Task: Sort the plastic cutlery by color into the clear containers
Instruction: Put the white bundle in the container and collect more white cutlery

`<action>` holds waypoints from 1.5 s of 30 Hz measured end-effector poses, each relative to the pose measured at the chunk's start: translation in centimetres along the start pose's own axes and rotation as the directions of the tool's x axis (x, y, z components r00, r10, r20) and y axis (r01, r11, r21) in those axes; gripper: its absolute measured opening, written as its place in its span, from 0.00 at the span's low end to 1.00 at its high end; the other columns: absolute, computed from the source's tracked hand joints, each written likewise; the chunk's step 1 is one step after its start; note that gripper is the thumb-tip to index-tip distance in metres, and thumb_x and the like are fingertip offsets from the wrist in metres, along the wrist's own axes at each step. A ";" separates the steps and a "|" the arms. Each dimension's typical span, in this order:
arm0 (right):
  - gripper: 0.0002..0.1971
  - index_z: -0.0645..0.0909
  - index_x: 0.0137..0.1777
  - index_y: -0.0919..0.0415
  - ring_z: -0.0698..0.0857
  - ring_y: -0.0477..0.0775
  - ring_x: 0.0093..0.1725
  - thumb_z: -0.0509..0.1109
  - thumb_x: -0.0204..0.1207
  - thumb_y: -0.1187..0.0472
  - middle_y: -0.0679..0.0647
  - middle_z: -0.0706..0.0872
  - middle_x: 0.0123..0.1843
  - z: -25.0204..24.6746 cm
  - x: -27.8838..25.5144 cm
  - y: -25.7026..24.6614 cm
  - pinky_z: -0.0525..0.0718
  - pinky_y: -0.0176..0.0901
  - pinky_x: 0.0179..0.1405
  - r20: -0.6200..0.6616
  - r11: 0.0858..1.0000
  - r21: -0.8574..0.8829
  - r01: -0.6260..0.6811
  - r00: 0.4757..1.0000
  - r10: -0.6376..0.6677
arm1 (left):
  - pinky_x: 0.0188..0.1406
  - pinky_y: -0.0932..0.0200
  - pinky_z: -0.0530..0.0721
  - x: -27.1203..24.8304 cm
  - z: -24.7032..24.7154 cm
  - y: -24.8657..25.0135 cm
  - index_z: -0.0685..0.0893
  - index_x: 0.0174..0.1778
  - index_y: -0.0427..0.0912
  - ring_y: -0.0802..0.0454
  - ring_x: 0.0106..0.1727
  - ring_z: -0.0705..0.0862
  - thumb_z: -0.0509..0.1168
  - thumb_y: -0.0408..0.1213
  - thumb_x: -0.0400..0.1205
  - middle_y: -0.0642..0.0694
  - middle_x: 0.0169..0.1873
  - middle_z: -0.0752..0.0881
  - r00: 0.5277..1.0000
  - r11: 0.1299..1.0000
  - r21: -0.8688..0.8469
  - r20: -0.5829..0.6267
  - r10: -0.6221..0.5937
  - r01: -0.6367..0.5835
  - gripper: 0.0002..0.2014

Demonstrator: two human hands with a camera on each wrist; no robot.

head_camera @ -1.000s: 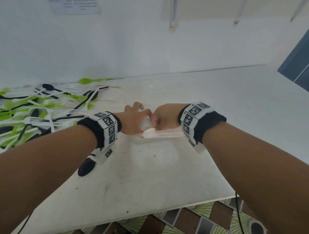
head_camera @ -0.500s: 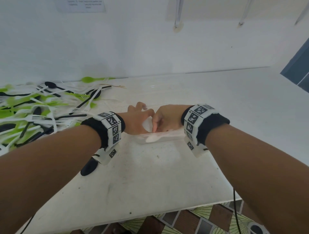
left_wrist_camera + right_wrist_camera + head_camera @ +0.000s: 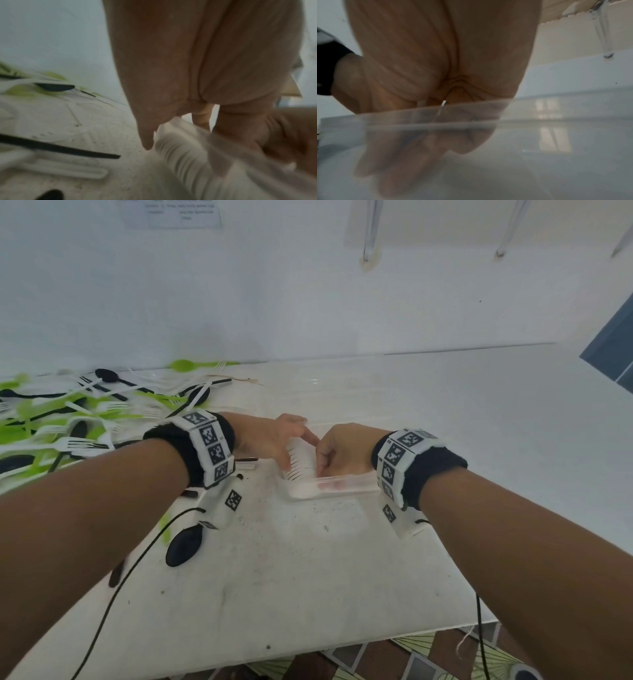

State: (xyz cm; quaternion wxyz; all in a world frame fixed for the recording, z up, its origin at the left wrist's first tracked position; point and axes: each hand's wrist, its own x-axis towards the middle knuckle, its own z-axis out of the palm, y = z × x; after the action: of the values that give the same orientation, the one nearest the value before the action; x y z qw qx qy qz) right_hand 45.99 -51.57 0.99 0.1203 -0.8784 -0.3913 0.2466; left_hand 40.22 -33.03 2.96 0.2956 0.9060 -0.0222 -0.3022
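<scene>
Spoon (image 3: 184,546): a black one lies alone on the bench (image 3: 308,577) nearest the person, below the left wrist; apart from the pile, likely just strayed.
Left hand (image 3: 270,440): fingers curled on the tub's left end; seemingly steadying it.
Right hand (image 3: 339,453): fingers curled down inside the tub (image 3: 342,486), seen through its clear wall in the right wrist view; whether they pinch anything I cannot tell.
Tub: at mid-bench, between both hands; something white shows at its near-left corner, perhaps white cutlery.
Pile (image 3: 68,419): green, black and white cutlery mixed, far left by the wall; unsorted.
</scene>
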 end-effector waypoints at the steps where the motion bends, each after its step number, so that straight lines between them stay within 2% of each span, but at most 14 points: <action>1: 0.01 0.92 0.40 0.46 0.89 0.45 0.47 0.79 0.71 0.54 0.40 0.92 0.40 0.2 0.2 -0.1 0.88 0.50 0.59 0.000 1.000 0.001 -0.001 1.000 0.001 | 0.86 0.43 0.58 0.3 0.2 -0.4 0.75 0.78 0.59 0.50 0.87 0.55 0.71 0.23 0.76 0.54 0.86 0.49 1.000 1.000 -0.006 -0.026 -0.013 0.013 0.37; 5: 0.03 0.93 0.42 0.42 0.88 0.43 0.49 0.78 0.73 0.51 0.38 0.92 0.44 0.3 0.3 -0.2 0.86 0.45 0.58 0.006 0.998 0.064 0.006 1.000 -0.006 | 0.85 0.46 0.61 0.9 0.6 -1.0 0.77 0.76 0.56 0.48 0.86 0.58 0.67 0.17 0.76 0.54 0.86 0.50 0.999 0.999 -0.048 -0.039 -0.004 0.003 0.37; 8: 0.04 0.93 0.46 0.46 0.88 0.41 0.44 0.77 0.77 0.53 0.41 0.93 0.42 -0.4 -0.1 0.1 0.85 0.41 0.55 0.038 0.988 0.156 0.014 0.999 -0.020 | 0.77 0.55 0.64 0.3 0.5 -1.0 0.78 0.76 0.53 0.54 0.83 0.63 0.65 0.17 0.77 0.53 0.84 0.63 0.989 0.973 -0.220 -0.146 0.031 -0.063 0.35; 10: 0.05 0.91 0.45 0.47 0.87 0.42 0.39 0.74 0.79 0.53 0.43 0.91 0.37 -0.7 -0.1 -0.1 0.85 0.43 0.53 -0.028 0.978 0.207 0.029 0.999 -0.024 | 0.66 0.60 0.76 -0.1 0.3 -1.3 0.79 0.74 0.51 0.54 0.78 0.74 0.65 0.19 0.79 0.49 0.77 0.77 0.942 0.926 -0.353 -0.336 0.007 -0.133 0.30; 13: 0.07 0.86 0.53 0.46 0.86 0.46 0.48 0.71 0.82 0.47 0.43 0.88 0.47 -1.1 0.7 -1.7 0.85 0.52 0.60 -0.207 0.964 0.258 0.064 0.978 -0.010 | 0.54 0.63 0.80 -1.7 -0.6 -3.3 0.79 0.72 0.50 0.52 0.68 0.83 0.68 0.28 0.83 0.47 0.67 0.84 0.827 0.931 -0.327 -0.560 -0.054 -0.161 0.22; 17: 0.31 0.68 0.78 0.45 0.88 0.53 0.58 0.71 0.79 0.37 0.52 0.84 0.65 -1.4 3.1 -5.6 0.85 0.57 0.65 -0.287 0.927 0.347 0.143 0.957 -0.040 | 0.46 0.54 0.85 -6.2 -1.7 -7.6 0.76 0.71 0.54 0.52 0.53 0.89 0.67 0.52 0.86 0.51 0.55 0.87 0.780 0.976 -0.217 -0.610 -0.141 0.006 0.18; 21: 0.40 0.59 0.84 0.48 0.87 0.61 0.63 0.70 0.78 0.34 0.60 0.79 0.73 -0.7 6.4 -11.2 0.85 0.62 0.66 -0.258 0.936 0.310 0.169 0.962 -0.088 | 0.54 0.50 0.87 -11.1 -1.8 -12.4 0.80 0.66 0.54 0.55 0.47 0.90 0.63 0.63 0.84 0.52 0.52 0.89 0.736 0.963 -0.186 -0.622 -0.269 0.196 0.21; 24: 0.30 0.68 0.79 0.47 0.86 0.60 0.63 0.71 0.81 0.42 0.56 0.83 0.68 0.8 8.1 -14.5 0.84 0.56 0.66 -0.150 0.962 0.220 0.164 0.980 -0.133 | 0.51 0.54 0.84 -14.3 -1.4 -15.0 0.84 0.60 0.51 0.56 0.48 0.86 0.65 0.59 0.85 0.52 0.50 0.88 0.745 0.951 -0.067 -0.605 -0.279 0.302 0.17; 27: 0.15 0.81 0.67 0.47 0.83 0.56 0.60 0.71 0.81 0.58 0.51 0.84 0.61 2.5 9.0 -16.6 0.81 0.45 0.57 0.003 0.979 -0.066 0.194 0.981 -0.195 | 0.47 0.57 0.81 -16.1 -0.8 -17.1 0.85 0.58 0.52 0.60 0.47 0.84 0.65 0.57 0.86 0.56 0.47 0.87 0.768 0.941 0.008 -0.580 -0.272 0.339 0.14; 31: 0.14 0.86 0.61 0.50 0.81 0.54 0.50 0.73 0.77 0.64 0.49 0.84 0.56 4.1 9.5 -18.2 0.77 0.39 0.42 0.266 0.872 -0.428 0.239 0.955 -0.131 | 0.42 0.57 0.77 -17.1 0.0 -19.0 0.84 0.55 0.54 0.60 0.43 0.82 0.64 0.56 0.86 0.58 0.44 0.85 0.812 0.935 0.125 -0.542 -0.216 0.333 0.12; 33: 0.12 0.87 0.57 0.50 0.82 0.54 0.48 0.74 0.75 0.64 0.47 0.83 0.49 4.5 9.8 -18.3 0.76 0.38 0.36 0.243 0.859 -0.456 0.234 0.961 -0.132 | 0.42 0.57 0.75 -16.9 0.3 -19.1 0.84 0.55 0.54 0.60 0.43 0.80 0.65 0.54 0.87 0.59 0.42 0.83 0.838 0.937 0.196 -0.526 -0.148 0.289 0.10; 37: 0.07 0.89 0.57 0.47 0.79 0.49 0.51 0.73 0.81 0.54 0.43 0.82 0.49 4.3 10.1 -19.2 0.74 0.39 0.53 0.080 0.912 -0.335 0.237 0.972 -0.223 | 0.45 0.53 0.81 -16.5 0.5 -18.5 0.83 0.53 0.55 0.55 0.42 0.81 0.63 0.47 0.86 0.59 0.39 0.82 0.883 0.942 0.253 -0.463 -0.081 0.220 0.05; 40: 0.07 0.87 0.57 0.44 0.80 0.49 0.53 0.70 0.84 0.48 0.43 0.80 0.50 3.4 9.9 -20.1 0.78 0.43 0.55 -0.053 0.933 -0.291 0.212 0.970 -0.237 | 0.49 0.45 0.85 -16.9 0.7 -18.2 0.79 0.54 0.52 0.48 0.43 0.83 0.55 0.43 0.87 0.50 0.42 0.84 0.925 0.900 0.366 -0.369 -0.096 0.239 0.08; 45: 0.10 0.86 0.59 0.41 0.82 0.52 0.51 0.64 0.86 0.47 0.47 0.87 0.55 3.5 9.7 -20.7 0.82 0.46 0.49 -0.219 0.938 -0.334 0.099 0.959 -0.179 | 0.58 0.46 0.82 -18.7 0.2 -19.7 0.78 0.65 0.51 0.48 0.55 0.81 0.56 0.31 0.85 0.49 0.55 0.80 0.909 0.922 0.328 -0.414 -0.054 0.205 0.15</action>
State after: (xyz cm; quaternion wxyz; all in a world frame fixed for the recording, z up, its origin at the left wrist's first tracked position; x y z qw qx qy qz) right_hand 36.68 -30.50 3.12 0.0414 -0.8799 -0.4695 0.0599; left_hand 22.17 -12.83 2.02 0.0996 0.9866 0.0437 -0.1219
